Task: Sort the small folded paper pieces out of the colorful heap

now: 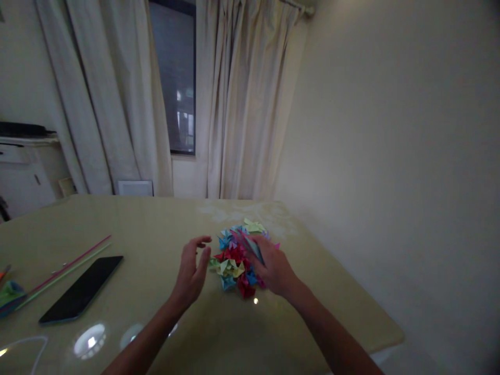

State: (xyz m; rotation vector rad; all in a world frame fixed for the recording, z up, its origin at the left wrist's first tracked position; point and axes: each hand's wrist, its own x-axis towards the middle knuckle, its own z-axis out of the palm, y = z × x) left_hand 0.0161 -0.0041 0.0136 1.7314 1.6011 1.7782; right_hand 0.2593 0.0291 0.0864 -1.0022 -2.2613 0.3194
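A heap of small folded paper pieces in red, blue, yellow, green and pink lies on the glossy beige table. My left hand hovers just left of the heap, fingers curved and apart, holding nothing. My right hand rests on the heap's right side, and its fingers pinch a grey-blue folded paper piece that sticks up and to the left.
A black phone lies on the left of the table. Beside it are thin pink and green straws and a blue-green object at the left edge. A white cable curls near the front. Curtains and a window stand behind.
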